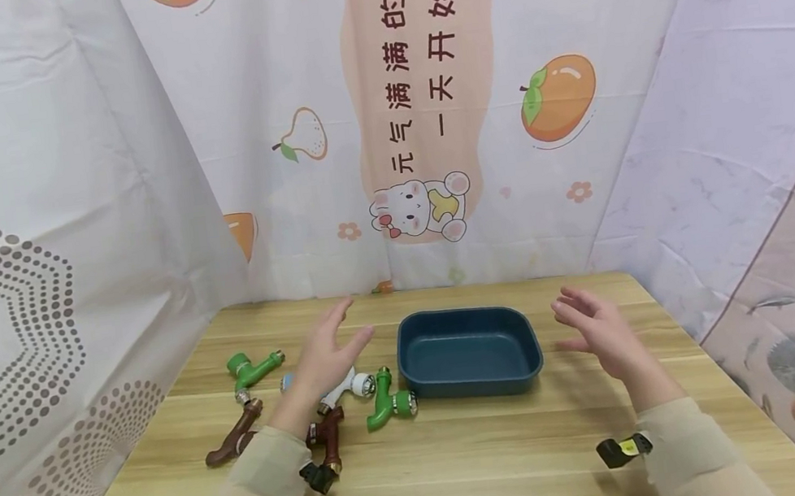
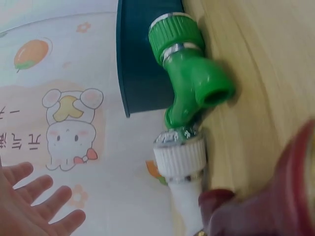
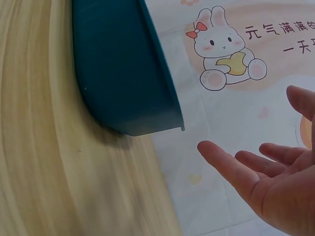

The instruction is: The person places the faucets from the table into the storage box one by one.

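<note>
Both hands hover above the wooden table (image 1: 467,469), palms turned inward, fingers spread and holding nothing. The left hand (image 1: 329,354) hangs over a cluster of plastic hose taps near the table's left edge; its fingertips point toward the far edge, and the white tap (image 1: 345,386) lies directly beneath the palm without touching it. Just right of that hand, a green tap (image 1: 388,400) lies on its side, close beside the near left corner of the dark teal tray (image 1: 468,352). In the left wrist view the green tap's (image 2: 192,78) threaded collar rests against the tray wall (image 2: 138,64), and the white tap's ribbed collar (image 2: 178,158) meets the green tap's lower end. A brown tap (image 1: 329,440) lies by the left forearm, another brown tap (image 1: 235,434) further toward the left edge, and a second green tap (image 1: 253,369) beyond it.

The right hand (image 1: 602,331) is raised to the right of the tray, well apart from every tap, fingers loosely extended. The right wrist view shows its open palm (image 3: 275,187) beside the tray's rounded corner (image 3: 123,88).
</note>
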Tool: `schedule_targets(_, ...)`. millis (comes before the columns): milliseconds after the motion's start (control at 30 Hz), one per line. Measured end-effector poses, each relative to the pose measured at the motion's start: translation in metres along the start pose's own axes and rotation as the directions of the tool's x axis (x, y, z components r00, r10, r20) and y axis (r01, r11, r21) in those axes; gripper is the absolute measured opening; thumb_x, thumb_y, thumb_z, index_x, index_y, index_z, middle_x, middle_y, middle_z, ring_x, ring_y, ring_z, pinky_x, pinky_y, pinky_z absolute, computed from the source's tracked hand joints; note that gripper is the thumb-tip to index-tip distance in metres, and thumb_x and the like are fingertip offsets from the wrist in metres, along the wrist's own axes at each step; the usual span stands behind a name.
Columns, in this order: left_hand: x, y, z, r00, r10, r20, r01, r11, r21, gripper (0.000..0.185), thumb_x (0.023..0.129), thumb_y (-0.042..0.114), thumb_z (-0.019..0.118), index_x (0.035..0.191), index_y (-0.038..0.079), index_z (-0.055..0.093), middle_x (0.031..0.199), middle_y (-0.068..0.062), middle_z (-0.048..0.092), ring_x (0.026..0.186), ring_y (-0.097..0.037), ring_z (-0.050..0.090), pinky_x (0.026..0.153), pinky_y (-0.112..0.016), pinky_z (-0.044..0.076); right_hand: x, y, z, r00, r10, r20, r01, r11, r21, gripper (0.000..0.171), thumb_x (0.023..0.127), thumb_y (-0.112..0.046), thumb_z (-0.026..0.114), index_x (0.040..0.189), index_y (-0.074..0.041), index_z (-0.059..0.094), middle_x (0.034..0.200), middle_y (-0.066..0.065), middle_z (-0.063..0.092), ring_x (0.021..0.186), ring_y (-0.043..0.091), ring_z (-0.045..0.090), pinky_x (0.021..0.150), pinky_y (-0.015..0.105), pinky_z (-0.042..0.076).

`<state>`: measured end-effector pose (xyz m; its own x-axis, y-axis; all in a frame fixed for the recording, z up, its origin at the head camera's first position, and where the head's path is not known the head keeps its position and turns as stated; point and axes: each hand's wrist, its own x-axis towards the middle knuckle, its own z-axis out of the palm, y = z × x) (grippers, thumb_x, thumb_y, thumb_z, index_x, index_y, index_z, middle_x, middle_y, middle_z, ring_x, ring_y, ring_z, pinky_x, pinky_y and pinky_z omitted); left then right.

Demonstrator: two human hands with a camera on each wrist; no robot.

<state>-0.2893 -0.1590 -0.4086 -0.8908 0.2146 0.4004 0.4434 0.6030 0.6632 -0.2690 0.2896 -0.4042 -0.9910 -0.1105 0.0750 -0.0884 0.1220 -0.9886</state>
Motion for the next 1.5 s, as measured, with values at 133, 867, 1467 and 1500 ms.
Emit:
schedule_targets(133,0.000,0.000,0.007,0.999,-0.038,0.005,0.039,0.997,-0.065,0.072,0.099,0.058,0.057,0.157,0.019,0.039,0.157,-0.010,0.041,0.136,-0.035,0.047,0.105,-0.061,0.041,0.001,0.007,0.002,1.000,0.022,0.005,-0.022,1.000,-0.002,0.080,0.106,-0.034,0.057,0.159,0.006,0.013,0.161,0.032,0.021,0.145,0.048,0.028,0.092,0.050,0.054)
schedule_targets(867,-0.008,0.007,0.042,0.987,-0.160,0.025,0.161,0.957,-0.240,0.068,0.099,0.045,0.066,0.155,0.013,0.043,0.150,-0.014,0.050,0.129,-0.042,0.053,0.096,-0.054,0.051,0.002,0.029,0.017,0.994,0.109,0.031,-0.110,0.993,0.050,0.077,0.106,-0.026,0.058,0.159,0.006,0.014,0.160,0.035,0.020,0.143,0.054,0.026,0.090,0.057,0.054)
schedule_targets(1467,-0.014,0.012,0.058,0.974,-0.212,0.080,0.227,0.929,-0.293,0.070,0.095,0.047,0.069,0.151,0.010,0.048,0.145,-0.015,0.054,0.126,-0.039,0.055,0.098,-0.052,0.050,-0.001,0.047,0.025,0.989,0.140,0.049,-0.144,0.986,0.090,0.075,0.104,-0.016,0.060,0.159,0.006,0.014,0.157,0.038,0.022,0.138,0.051,0.038,0.086,0.059,0.055)
schedule_targets(1500,-0.014,0.012,0.058,0.973,-0.214,0.083,0.229,0.929,-0.292,0.070,0.096,0.047,0.070,0.151,0.009,0.048,0.145,-0.016,0.054,0.126,-0.039,0.055,0.098,-0.052,0.050,-0.001,0.048,0.025,0.989,0.139,0.048,-0.143,0.985,0.092,0.075,0.104,-0.015,0.060,0.159,0.007,0.015,0.157,0.038,0.022,0.137,0.051,0.039,0.086,0.058,0.055)
